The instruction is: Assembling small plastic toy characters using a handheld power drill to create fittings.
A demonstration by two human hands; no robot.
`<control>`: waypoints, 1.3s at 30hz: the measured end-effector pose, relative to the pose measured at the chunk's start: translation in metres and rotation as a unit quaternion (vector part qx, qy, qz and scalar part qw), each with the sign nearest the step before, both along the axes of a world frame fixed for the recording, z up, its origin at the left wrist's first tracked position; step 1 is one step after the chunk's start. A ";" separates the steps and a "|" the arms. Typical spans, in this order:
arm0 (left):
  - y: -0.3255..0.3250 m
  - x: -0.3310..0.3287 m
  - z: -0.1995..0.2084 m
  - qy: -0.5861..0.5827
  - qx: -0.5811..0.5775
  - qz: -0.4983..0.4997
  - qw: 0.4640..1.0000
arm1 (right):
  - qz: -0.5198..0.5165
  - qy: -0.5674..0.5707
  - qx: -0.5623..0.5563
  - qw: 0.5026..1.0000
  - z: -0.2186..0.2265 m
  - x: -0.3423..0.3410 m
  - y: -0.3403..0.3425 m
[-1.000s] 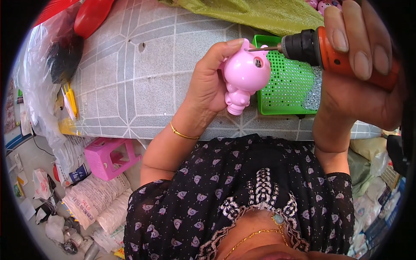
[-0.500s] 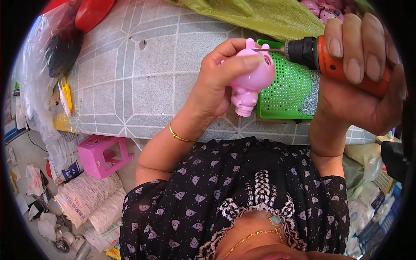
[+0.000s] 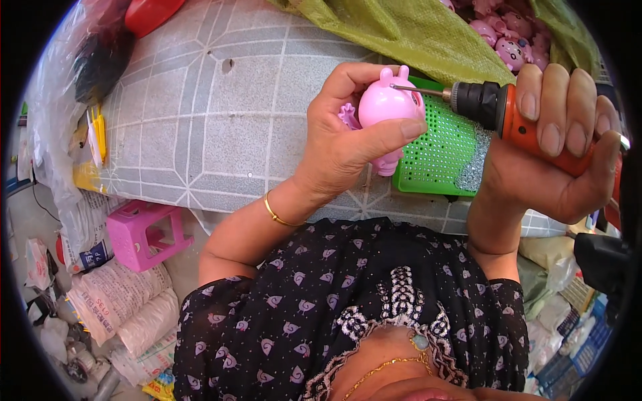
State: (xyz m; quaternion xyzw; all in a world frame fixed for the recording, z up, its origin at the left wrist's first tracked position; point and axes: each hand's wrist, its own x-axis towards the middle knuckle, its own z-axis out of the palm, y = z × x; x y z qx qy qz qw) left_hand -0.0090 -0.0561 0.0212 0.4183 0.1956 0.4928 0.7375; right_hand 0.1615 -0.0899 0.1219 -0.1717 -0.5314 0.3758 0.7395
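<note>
A pink plastic toy figure with two small ears is held upright in my left hand, the thumb lying across its lower head. My right hand wraps round an orange and black electric screwdriver, held nearly level. Its thin metal bit points left and its tip meets the toy's head just below the ears. Beneath the toy and the tool lies a green perforated basket. A heap of small silvery screws rests at the basket's right side.
An olive woven sack spreads along the far edge, with several pink toy figures inside at the upper right. Clear plastic bags hang at the left. Below the grey tiled-pattern tablecloth stand a pink stool and white sacks.
The toy has turned in my left hand, and the thumb has moved from near its ears to lower on the head. The whole view has shifted slightly.
</note>
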 end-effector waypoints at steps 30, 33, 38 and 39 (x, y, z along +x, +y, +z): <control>0.029 -0.010 -0.002 -0.028 -0.113 0.040 0.992 | -0.041 -0.005 -0.028 0.999 0.011 0.030 -0.011; 0.033 -0.010 -0.001 -0.057 -0.166 -0.015 0.984 | -0.099 -0.062 -0.052 0.992 -0.018 0.040 -0.006; 0.038 -0.011 -0.010 -0.157 -0.242 -0.102 0.952 | -0.159 -0.005 -0.151 0.976 -0.065 0.035 0.004; 0.041 -0.012 -0.012 -0.180 -0.252 -0.129 0.942 | -0.162 -0.005 -0.156 0.974 -0.064 0.035 0.003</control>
